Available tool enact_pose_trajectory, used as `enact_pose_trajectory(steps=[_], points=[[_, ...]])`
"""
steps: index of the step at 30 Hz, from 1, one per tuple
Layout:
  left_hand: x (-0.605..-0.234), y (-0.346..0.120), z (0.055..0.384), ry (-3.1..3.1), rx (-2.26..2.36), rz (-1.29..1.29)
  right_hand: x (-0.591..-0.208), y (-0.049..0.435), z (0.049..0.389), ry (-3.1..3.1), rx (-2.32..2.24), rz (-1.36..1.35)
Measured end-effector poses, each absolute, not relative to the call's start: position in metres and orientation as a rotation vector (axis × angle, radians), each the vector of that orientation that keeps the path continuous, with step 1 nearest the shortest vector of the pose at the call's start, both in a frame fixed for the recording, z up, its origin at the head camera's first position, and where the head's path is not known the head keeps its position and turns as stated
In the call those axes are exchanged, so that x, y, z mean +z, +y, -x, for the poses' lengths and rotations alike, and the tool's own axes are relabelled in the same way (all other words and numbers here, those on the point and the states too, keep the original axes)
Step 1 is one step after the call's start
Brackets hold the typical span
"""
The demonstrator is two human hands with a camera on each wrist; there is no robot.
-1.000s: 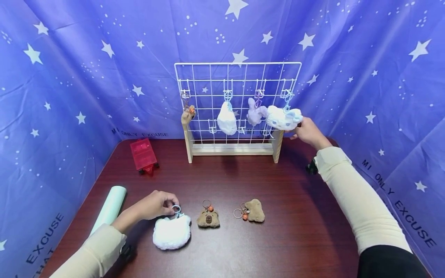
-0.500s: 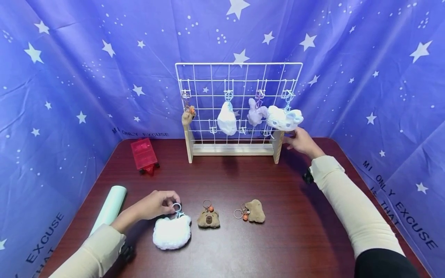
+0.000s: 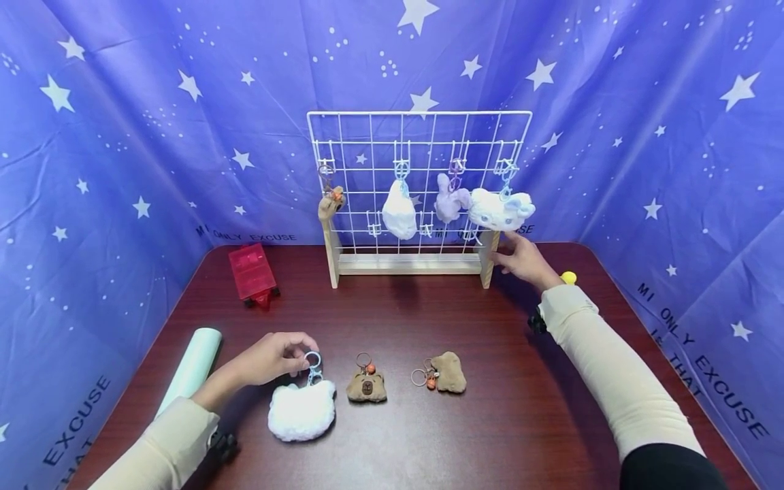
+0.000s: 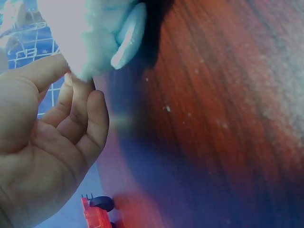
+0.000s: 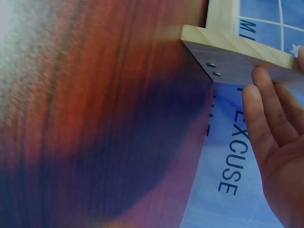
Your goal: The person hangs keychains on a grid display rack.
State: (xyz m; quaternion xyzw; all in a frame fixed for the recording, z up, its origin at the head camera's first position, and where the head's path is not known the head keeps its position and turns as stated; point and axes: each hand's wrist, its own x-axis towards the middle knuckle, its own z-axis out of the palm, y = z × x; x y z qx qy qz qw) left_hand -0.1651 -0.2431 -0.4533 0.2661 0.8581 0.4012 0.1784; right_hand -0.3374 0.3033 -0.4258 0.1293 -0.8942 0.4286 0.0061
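Observation:
My left hand (image 3: 272, 357) pinches the light-blue ring of a white plush keychain (image 3: 301, 412) lying on the table. The left wrist view shows its fluffy body (image 4: 80, 28) beside the fingertips, which it partly hides. At the back, my right hand (image 3: 528, 262) touches the wooden leg (image 5: 242, 54) of the white wire grid rack (image 3: 419, 112), fingers fairly straight against the outer face. Just above it hangs a white plush with blue eyes (image 3: 499, 209). Also hooked on the grid are a lilac plush (image 3: 450, 204), a white plush (image 3: 399, 212) and a brown plush (image 3: 331, 204).
Two brown plush keychains, one face up (image 3: 367, 389) and one turned over (image 3: 451, 373), lie mid-table. On the left are a translucent red wheeled thing (image 3: 252, 272) and a mint-green cylinder (image 3: 192, 364). A yellow object (image 3: 569, 278) shows behind my right wrist. Starry blue cloth (image 3: 257, 122) surrounds the table.
My right hand has moved down and left from beside the blue-eyed plush to the rack's leg. The yellow object has come into view. My left hand has barely shifted; its ring stands slightly higher.

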Motion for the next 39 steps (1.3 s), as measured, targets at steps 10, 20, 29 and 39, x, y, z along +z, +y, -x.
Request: enact_pose_trajectory(steps=[10,20,29,39], points=[[-0.442,-0.239,0.169,2.433,1.254,-0.709,-0.43,0.3,0.335,-2.802,1.251,-0.334],[-0.424,-0.228,0.183,2.618,1.23,-0.72,-0.435,0.301,0.33,-2.751,1.277,-0.319],[-0.416,-0.216,0.198,2.682,1.289,-0.716,-0.437,0.299,0.33,-2.717,1.259,-0.311],[-0.408,-0.202,0.222,2.703,1.348,-0.716,-0.439,0.301,0.33,-2.717,1.268,-0.31]])
